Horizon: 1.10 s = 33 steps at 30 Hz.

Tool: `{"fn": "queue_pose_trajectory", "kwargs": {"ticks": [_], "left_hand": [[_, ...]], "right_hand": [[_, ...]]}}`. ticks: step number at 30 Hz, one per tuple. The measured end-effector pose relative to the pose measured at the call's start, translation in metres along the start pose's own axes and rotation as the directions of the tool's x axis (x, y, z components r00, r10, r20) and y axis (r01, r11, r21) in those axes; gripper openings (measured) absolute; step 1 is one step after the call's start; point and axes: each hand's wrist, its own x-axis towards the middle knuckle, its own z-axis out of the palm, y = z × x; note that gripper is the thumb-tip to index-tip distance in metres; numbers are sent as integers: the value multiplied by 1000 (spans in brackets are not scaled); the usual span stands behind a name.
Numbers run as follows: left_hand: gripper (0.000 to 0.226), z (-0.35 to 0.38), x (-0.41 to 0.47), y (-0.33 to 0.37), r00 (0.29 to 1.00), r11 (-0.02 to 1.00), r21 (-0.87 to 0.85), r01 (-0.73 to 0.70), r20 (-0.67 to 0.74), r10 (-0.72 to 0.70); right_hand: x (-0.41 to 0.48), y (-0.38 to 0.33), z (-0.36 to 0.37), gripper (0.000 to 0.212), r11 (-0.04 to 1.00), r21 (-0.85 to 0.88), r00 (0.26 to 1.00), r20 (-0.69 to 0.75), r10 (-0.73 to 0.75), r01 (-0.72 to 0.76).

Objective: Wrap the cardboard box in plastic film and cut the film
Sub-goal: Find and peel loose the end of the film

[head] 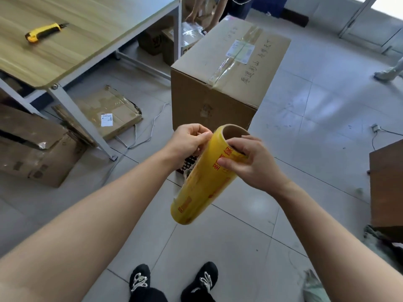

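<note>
Yellow film roll point(202, 188) gripped by right hand point(250, 162), left hand point(189, 140) pinching its rim, loose end indiscernible

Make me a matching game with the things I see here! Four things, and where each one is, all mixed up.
Things:
1 film roll
2 yellow knife
3 big box
4 flat carton

Places:
A standing upright, taped shut
B held by the left hand and the right hand
C lying flat on the floor
D on the table

Pairs: 1-B, 2-D, 3-A, 4-C
</note>
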Motion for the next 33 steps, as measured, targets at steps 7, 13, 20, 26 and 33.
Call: {"fn": "queue_pose_trajectory", "kwargs": {"ticks": [7, 13, 20, 26, 33], "left_hand": [[26, 27, 8, 8, 993, 987, 120, 108, 26, -112], [18, 30, 22, 11, 994, 992, 101, 72, 79, -80], [13, 19, 34, 17, 929, 761, 576, -299, -6, 370], [18, 7, 40, 17, 894, 676, 616, -404, 108, 435], [8, 5, 45, 20, 908, 622, 675, -397, 190, 373]], "right_hand": [[-5, 20, -16, 22, 995, -86, 999, 26, -45, 47], [7, 29, -24, 19, 994, -82, 996, 72, -61, 67], [19, 29, -24, 21, 994, -93, 995, 82, -52, 60], [28, 29, -24, 12, 995, -90, 997, 66, -39, 45], [32, 29, -21, 11, 996, -88, 997, 70, -22, 28]]}}
